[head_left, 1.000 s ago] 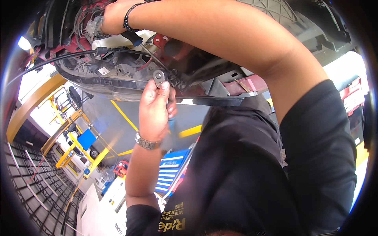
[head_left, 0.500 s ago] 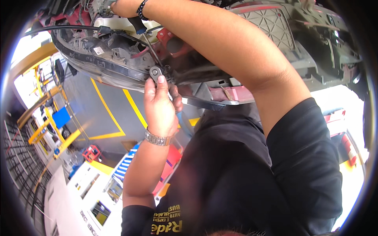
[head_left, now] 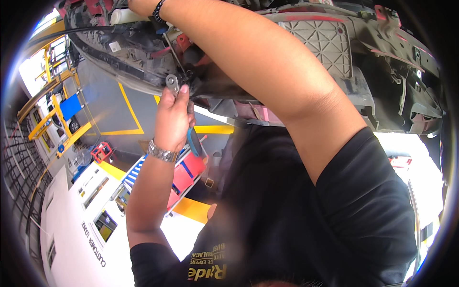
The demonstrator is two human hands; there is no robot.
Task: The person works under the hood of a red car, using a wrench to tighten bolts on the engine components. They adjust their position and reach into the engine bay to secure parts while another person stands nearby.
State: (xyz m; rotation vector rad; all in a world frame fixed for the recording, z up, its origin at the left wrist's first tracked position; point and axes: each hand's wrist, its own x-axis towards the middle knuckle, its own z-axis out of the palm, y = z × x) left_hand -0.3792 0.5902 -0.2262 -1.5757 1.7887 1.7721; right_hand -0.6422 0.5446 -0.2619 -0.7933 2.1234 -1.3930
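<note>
My left hand (head_left: 173,122), with a metal watch on its wrist, is closed around a ratchet wrench (head_left: 172,82). The round head points up past my thumb, and its blue and dark grip sticks out below my palm. That head is close to the inner end of a dusty black headlight housing (head_left: 114,60). Behind it, a thin metal shaft (head_left: 175,53), like a screwdriver's, slants down to a dark fitting beside the ratchet head. My right arm reaches across the car front. Only part of my right hand (head_left: 140,6) shows at the top edge; its fingers are out of sight.
The car's front is stripped, with a ribbed plastic panel (head_left: 318,45), red metal parts and brackets exposed on the right. A black cable (head_left: 95,29) runs above the headlight housing. A red cart (head_left: 184,174) and yellow lift frames (head_left: 52,115) stand farther off on the grey floor.
The whole view has shifted, so both hands appear farther left. My left hand still grips the ratchet by the headlight. The dark handle above the thin shaft, plain before, hardly shows now.
</note>
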